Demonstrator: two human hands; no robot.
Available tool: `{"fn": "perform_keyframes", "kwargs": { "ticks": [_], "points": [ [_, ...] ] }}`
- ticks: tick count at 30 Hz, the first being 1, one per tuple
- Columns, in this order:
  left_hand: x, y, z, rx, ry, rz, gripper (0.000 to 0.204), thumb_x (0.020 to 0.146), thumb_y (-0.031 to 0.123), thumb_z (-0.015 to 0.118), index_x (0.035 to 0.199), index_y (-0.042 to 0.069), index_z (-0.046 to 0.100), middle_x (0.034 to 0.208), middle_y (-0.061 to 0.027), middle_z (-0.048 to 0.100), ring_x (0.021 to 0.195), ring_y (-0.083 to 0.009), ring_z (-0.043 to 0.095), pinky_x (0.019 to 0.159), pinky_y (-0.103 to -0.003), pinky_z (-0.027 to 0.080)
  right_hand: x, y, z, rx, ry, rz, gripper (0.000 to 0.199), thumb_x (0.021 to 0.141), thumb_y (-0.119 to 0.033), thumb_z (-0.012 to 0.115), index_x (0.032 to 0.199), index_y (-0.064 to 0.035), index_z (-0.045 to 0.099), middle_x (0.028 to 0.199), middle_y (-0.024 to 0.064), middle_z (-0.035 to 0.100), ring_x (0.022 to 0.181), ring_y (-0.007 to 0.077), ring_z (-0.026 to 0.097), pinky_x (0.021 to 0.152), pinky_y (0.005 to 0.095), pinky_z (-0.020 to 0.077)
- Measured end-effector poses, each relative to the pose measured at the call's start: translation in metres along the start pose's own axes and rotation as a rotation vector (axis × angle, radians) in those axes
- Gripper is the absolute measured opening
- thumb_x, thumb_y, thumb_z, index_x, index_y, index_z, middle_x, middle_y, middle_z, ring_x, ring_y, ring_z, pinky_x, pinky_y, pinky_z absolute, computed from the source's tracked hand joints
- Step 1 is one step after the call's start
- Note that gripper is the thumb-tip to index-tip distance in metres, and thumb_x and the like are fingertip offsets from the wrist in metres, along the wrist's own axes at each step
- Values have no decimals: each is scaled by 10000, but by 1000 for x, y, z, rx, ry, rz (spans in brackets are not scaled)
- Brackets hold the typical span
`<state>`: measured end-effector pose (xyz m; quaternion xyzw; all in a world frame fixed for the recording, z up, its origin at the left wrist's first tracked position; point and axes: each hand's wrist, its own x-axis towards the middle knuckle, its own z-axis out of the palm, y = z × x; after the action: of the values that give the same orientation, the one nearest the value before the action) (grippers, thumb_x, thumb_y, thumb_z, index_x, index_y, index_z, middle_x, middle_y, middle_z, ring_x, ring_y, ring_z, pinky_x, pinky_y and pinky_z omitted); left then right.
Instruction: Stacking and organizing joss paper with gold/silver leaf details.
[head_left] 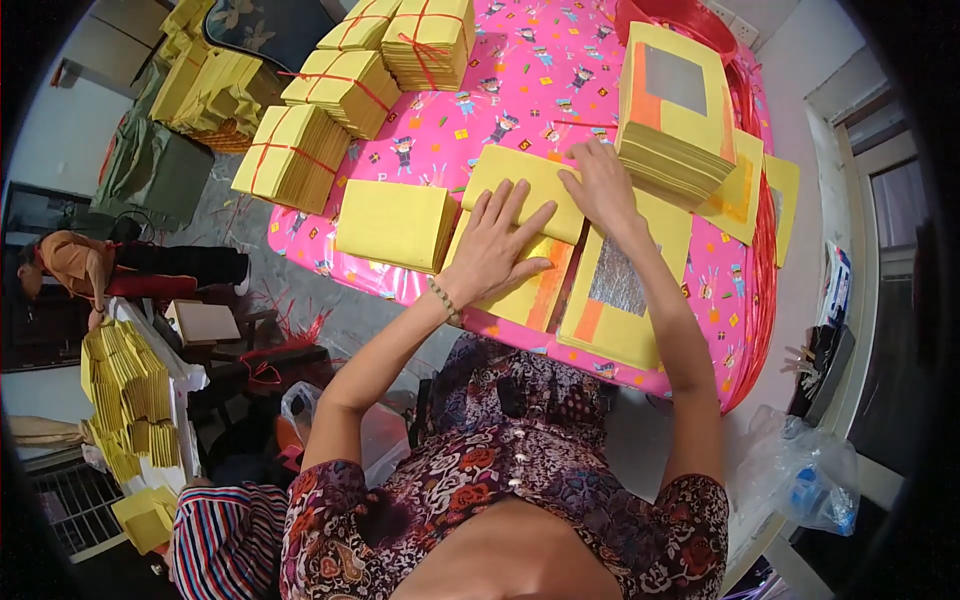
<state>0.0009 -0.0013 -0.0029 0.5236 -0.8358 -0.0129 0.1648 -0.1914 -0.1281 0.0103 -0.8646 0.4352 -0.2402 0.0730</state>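
Flat under both palms lay a folded yellow paper bundle, resting on the pink patterned table cover near the table's front edge. The left hand pressed down on it with fingers spread and straight, gripping nothing; a bead bracelet circled that wrist. The right hand lay open on the bundle's far end, fingers extended, likewise clamped on nothing. Beneath the bundle sat yellow sheets with orange bands and a silver foil square. Just beside the right hand rose a tall stack of the same sheets. To the left lay a plain yellow packet, and farther off, bundles tied with red string. Red string trailed along the table's right edge.
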Motion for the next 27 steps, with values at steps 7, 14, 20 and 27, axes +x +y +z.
{"fn": "perform_keyframes", "kwargs": {
  "ticks": [7, 14, 20, 27],
  "points": [
    [4, -1, 3, -20, 12, 10, 734, 929, 623, 507, 1522, 210, 376, 1519, -235, 328, 1417, -427, 280, 1172, -552, 199, 33, -31, 22, 161, -291, 208, 425, 950, -296, 564, 1240, 13, 599, 1198, 233, 630, 1123, 401, 593, 967, 492, 466],
    [2, -2, 2, 5, -47, -4, 707, 920, 633, 511, 1454, 172, 464, 1482, -214, 373, 1406, -415, 295, 1164, -549, 206, 35, -49, 32, 39, -311, 241, 375, 932, -263, 568, 1203, -6, 602, 1138, 219, 637, 1085, 385, 611, 915, 509, 489],
    [-3, 4, -2, 3, -55, -50, 768, 903, 676, 498, 1503, 207, 405, 1530, -178, 347, 1411, -406, 296, 1160, -572, 184, 31, -47, 35, 49, -230, 202, 340, 935, -257, 569, 1147, 8, 596, 1086, 219, 635, 1025, 396, 613, 878, 517, 487],
    [-3, 4, 1, 46, -64, -51, 778, 900, 691, 487, 1517, 226, 394, 1552, -180, 321, 1420, -402, 285, 1163, -561, 177, 30, -47, 36, 58, -241, 203, 354, 939, -260, 573, 1173, 4, 600, 1126, 216, 618, 1067, 391, 596, 912, 513, 474]
  ]
}}
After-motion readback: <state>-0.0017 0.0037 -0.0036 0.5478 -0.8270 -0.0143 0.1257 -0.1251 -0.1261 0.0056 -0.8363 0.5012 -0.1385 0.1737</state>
